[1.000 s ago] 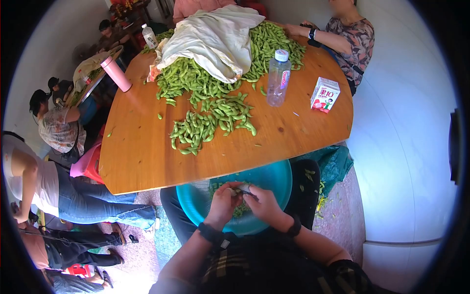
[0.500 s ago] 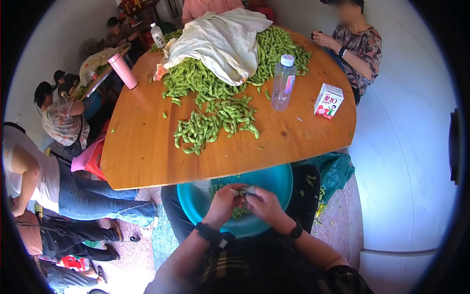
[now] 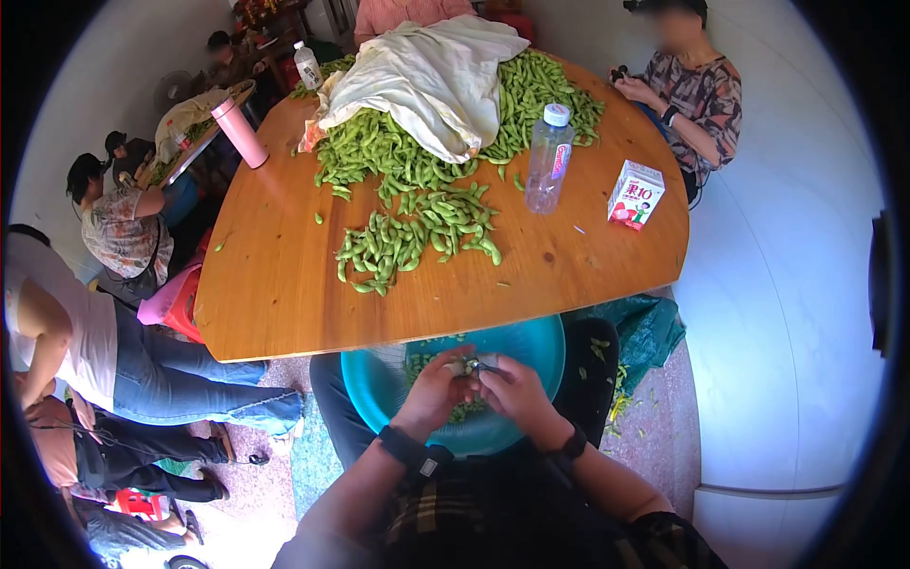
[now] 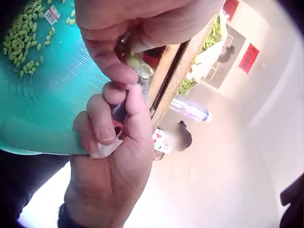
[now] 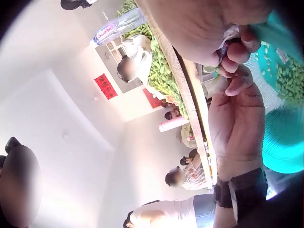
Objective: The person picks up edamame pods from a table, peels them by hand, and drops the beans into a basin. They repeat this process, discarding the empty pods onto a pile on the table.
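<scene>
Over the basin (image 3: 357,403), my left hand (image 3: 436,389) pinches a green bean pod (image 4: 138,65) between thumb and fingers. My right hand (image 3: 519,391) meets it fingertip to fingertip and grips a small dark-handled tool (image 4: 118,112), its far end right at the pod. White wrapping (image 4: 108,149) and a red bit show at the right hand's fingers. Much of the tool is hidden in the grip, so I cannot tell its kind. Shelled green beans (image 4: 21,40) lie in the turquoise basin below, with a small printed label (image 4: 52,15) among them.
The wooden table (image 3: 284,294) edge overhangs the basin's far side. On it are heaped pods (image 3: 417,237), a white cloth (image 3: 417,81), a clear bottle (image 3: 548,161), a juice carton (image 3: 635,194) and a pink flask (image 3: 239,135). Other people sit and stand around.
The head view has swung slightly, shifting the table. Both hands stay together over the basin, with fingers slightly rearranged around the pod and tool. The person at right has raised their hands.
</scene>
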{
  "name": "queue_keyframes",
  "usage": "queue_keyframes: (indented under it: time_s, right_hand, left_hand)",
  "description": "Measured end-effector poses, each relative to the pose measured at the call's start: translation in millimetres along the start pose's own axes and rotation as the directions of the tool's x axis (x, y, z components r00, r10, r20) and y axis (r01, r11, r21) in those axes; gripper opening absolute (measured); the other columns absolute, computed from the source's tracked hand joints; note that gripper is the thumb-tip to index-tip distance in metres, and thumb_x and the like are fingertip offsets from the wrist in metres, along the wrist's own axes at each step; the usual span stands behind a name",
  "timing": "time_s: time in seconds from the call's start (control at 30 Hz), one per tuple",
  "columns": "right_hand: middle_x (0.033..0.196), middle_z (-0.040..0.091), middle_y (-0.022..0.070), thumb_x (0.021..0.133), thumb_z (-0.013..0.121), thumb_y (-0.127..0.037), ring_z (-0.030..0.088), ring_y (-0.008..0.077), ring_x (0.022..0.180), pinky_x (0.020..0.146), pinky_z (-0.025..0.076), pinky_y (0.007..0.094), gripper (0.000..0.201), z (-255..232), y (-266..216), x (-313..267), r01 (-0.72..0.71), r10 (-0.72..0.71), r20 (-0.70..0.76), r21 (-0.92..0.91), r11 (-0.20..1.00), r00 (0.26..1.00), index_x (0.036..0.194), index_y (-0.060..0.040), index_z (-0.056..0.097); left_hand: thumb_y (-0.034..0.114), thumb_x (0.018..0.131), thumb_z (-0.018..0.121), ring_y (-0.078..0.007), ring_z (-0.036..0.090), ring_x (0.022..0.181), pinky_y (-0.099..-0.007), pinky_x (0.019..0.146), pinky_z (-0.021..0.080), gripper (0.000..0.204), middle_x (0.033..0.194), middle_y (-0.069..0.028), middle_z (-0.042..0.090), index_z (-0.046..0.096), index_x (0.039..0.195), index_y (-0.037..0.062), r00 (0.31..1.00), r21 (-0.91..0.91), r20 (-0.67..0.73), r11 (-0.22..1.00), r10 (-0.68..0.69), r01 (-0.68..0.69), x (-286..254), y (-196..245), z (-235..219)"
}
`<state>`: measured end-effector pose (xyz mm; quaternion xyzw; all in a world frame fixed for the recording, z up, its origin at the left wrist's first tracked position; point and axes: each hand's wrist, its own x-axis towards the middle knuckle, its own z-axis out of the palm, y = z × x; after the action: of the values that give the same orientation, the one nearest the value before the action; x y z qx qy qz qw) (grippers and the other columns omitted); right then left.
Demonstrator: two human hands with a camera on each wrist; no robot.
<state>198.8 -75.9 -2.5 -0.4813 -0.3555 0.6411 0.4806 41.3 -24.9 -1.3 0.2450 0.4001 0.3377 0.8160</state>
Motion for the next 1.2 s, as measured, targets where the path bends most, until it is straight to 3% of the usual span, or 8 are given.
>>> queue_keyframes:
  time_s: [0.3,0.73,0.8,0.83,0.9,0.93,0.97,1.2]
  right_hand:
    - [0.072,0.059,-0.0004,0.096,0.058,-0.013,0.050,0.0041,0.055,0.048,0.040,0.0205,0.014,2.6,9.7,1.6,0.066,-0.070,-0.045,-0.085,0.994,0.997,0.104,-0.0028,0.063]
    - [0.072,0.059,-0.0014,0.094,0.059,-0.012,0.050,0.0043,0.060,0.052,0.040,0.0223,0.019,7.2,1.7,-1.3,0.121,-0.124,-0.143,-0.026,0.992,0.982,0.110,-0.0027,0.065]
    - [0.071,0.058,-0.0019,0.094,0.058,-0.011,0.049,0.0040,0.060,0.052,0.040,0.0218,0.020,-4.5,-10.3,-8.7,0.150,-0.169,-0.203,-0.105,0.983,0.964,0.110,-0.0027,0.065]
    - [0.070,0.058,-0.0024,0.094,0.057,-0.011,0.049,0.0037,0.059,0.052,0.039,0.0212,0.021,-16.0,-17.6,-14.7,0.166,-0.212,-0.261,-0.188,0.968,0.942,0.111,-0.0026,0.066]
    - [0.068,0.057,-0.0031,0.094,0.056,-0.010,0.047,0.0035,0.057,0.051,0.038,0.0207,0.022,-51.8,-27.2,-35.0,0.195,-0.367,-0.380,-0.420,0.886,0.849,0.112,-0.0035,0.067]
    - [0.066,0.057,-0.0026,0.094,0.056,-0.009,0.048,0.0039,0.056,0.050,0.038,0.0212,0.024,-96.2,-26.6,-53.3,0.097,-0.293,-0.518,-0.371,0.924,0.804,0.114,-0.0045,0.068]
    - [0.066,0.057,-0.0017,0.094,0.055,-0.009,0.048,0.0045,0.054,0.048,0.038,0.0221,0.024,-122.6,-19.7,-66.0,0.062,-0.301,-0.580,-0.394,0.917,0.757,0.114,-0.0045,0.067]
    - [0.065,0.055,0.0014,0.094,0.051,-0.009,0.051,0.0065,0.056,0.049,0.039,0.0239,0.026,-153.5,-17.6,-106.9,-0.064,-0.292,-0.665,-0.455,0.888,0.688,0.114,-0.0005,0.066]
  left_hand:
    - [0.009,0.099,0.047,-0.0131,0.056,0.080,-0.0255,0.068,0.046,0.030,0.094,-0.0052,0.059,0.052,0.126,-0.0031,0.977,-0.024,0.215,1.000,-0.011,0.017,4.5,-3.9,-31.3]
    - [0.006,0.093,0.053,-0.0167,0.061,0.085,-0.0282,0.076,0.049,0.027,0.099,-0.0070,0.063,0.060,0.117,-0.0036,0.997,0.269,0.060,0.961,0.050,-0.064,5.6,-20.0,-50.4]
    - [0.006,0.088,0.056,-0.0170,0.063,0.090,-0.0304,0.079,0.050,0.027,0.102,-0.0109,0.066,0.065,0.112,-0.0015,0.910,0.858,0.287,0.342,0.299,-0.383,9.5,-25.7,-63.1]
    - [0.006,0.088,0.056,-0.0170,0.063,0.090,-0.0304,0.079,0.050,0.027,0.102,-0.0109,0.066,0.065,0.112,-0.0015,0.907,0.859,0.291,0.336,0.303,-0.387,5.4,-15.7,-56.8]
    - [0.006,0.083,0.060,-0.0299,0.066,0.083,-0.0350,0.078,0.052,0.021,0.097,-0.0169,0.068,0.069,0.102,0.0028,0.596,0.752,0.658,-0.360,0.461,-0.552,-15.9,9.6,-37.7]
    - [0.007,0.083,0.064,-0.0305,0.065,0.079,-0.0365,0.072,0.053,0.017,0.091,-0.0170,0.067,0.070,0.098,0.0020,0.789,0.901,0.341,0.061,0.511,-0.429,-35.6,47.4,-0.8]
    - [0.007,0.082,0.066,-0.0319,0.065,0.075,-0.0380,0.067,0.053,0.013,0.084,-0.0156,0.066,0.070,0.093,0.0013,0.712,0.875,0.264,0.149,0.650,-0.460,-38.2,63.5,14.6]
    - [0.010,0.083,0.067,-0.0340,0.065,0.076,-0.0416,0.067,0.052,0.014,0.089,-0.0159,0.064,0.069,0.094,0.0006,0.505,0.966,0.252,-0.247,0.825,-0.078,57.1,149.9,1.6]
